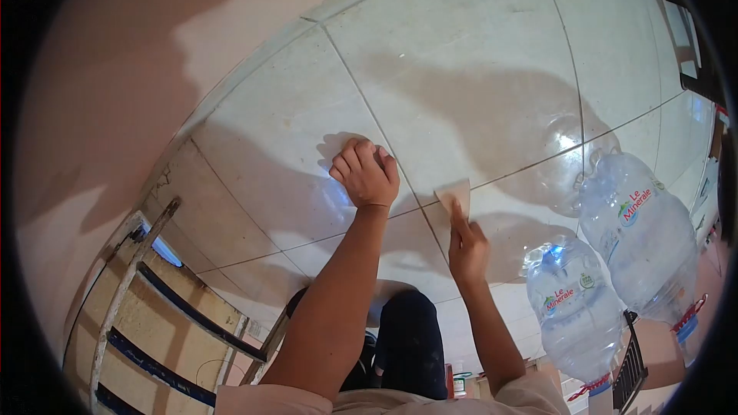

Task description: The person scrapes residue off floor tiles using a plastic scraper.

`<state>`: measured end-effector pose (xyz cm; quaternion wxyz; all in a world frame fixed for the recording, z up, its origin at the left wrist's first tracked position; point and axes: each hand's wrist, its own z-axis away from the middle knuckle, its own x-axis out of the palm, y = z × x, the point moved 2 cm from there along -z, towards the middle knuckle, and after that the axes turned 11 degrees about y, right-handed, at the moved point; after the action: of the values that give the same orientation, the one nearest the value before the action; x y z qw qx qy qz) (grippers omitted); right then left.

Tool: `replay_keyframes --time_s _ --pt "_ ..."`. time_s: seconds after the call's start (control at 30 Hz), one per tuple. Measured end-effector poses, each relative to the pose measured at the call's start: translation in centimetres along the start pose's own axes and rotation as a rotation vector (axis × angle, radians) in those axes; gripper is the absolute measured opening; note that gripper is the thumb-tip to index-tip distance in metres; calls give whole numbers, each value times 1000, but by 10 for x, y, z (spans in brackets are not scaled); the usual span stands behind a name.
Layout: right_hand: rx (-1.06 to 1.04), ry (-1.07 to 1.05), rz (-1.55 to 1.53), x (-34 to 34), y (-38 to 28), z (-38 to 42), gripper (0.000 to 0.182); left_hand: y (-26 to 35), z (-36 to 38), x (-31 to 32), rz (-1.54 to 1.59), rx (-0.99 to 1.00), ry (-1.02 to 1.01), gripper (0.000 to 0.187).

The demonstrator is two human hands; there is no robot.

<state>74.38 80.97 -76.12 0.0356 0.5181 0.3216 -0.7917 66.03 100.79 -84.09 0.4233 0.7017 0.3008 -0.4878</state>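
Over the pale tiled floor [453,119], my left hand [365,175] is closed, its fingers curled in and their tips turned away from view. I cannot tell whether anything is inside it. To its right and a little nearer to me, my right hand [467,253] grips a small, flat, pale beige piece [455,194] with a straight, wide far edge. The index finger lies along this piece, which overlaps a crossing of dark tile joints. Both forearms reach forward from my body, with a dark-clothed knee [410,338] between them.
Two large clear plastic water bottles, a nearer one [573,300] and a farther one [642,223], stand at the right, close to my right arm. A frame with dark slats [161,359] is at the lower left. A pinkish wall [123,92] borders the floor at the left.
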Motion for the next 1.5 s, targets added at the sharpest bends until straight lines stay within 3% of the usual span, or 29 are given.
replay_keyframes --time_s 0.17,0.27,0.37,0.43,0.6,0.77,0.83,0.9,0.93,1.0,1.17,1.23,1.3,1.43,1.5 --pt "-82 -62 125 11 -75 -121 37 3 -3 -1 17 -9 11 20" --pt "-108 -30 85 2 -99 -153 35 1 -2 0 31 -45 -16 19" --pt "-184 86 98 -6 -88 -128 38 2 -4 -3 56 -33 17 18" --pt "-108 111 55 -12 -66 -84 40 3 -5 -5 88 -70 19 18" --pt "-26 8 39 -2 -14 17 36 0 -5 -7 175 -122 70 14" --pt "-145 25 213 23 -78 -63 30 -17 -7 -23 466 -113 247 8" --pt "-118 -33 334 30 -113 -116 31 -39 0 -33 826 -152 270 8" --pt "-165 -27 316 22 -128 -141 31 -61 9 -54 459 -116 265 11" --pt "-220 45 106 16 -132 -136 31 -71 18 -58 422 -126 254 11" --pt "-238 75 142 13 -113 -105 31 -85 30 -53 394 -137 268 11" --pt "-151 8 157 14 -29 29 38 -87 46 -43 203 -111 49 21" --pt "-140 -19 189 25 -25 32 39 -85 45 -46 166 -115 25 23" --pt "-151 -14 258 39 -46 10 39 -85 44 -45 179 -111 4 23" --pt "-286 -12 325 57 -150 -120 32 -86 45 -41 152 -93 10 22" --pt "-304 34 279 51 -174 -138 31 -88 44 -40 130 -80 5 22"
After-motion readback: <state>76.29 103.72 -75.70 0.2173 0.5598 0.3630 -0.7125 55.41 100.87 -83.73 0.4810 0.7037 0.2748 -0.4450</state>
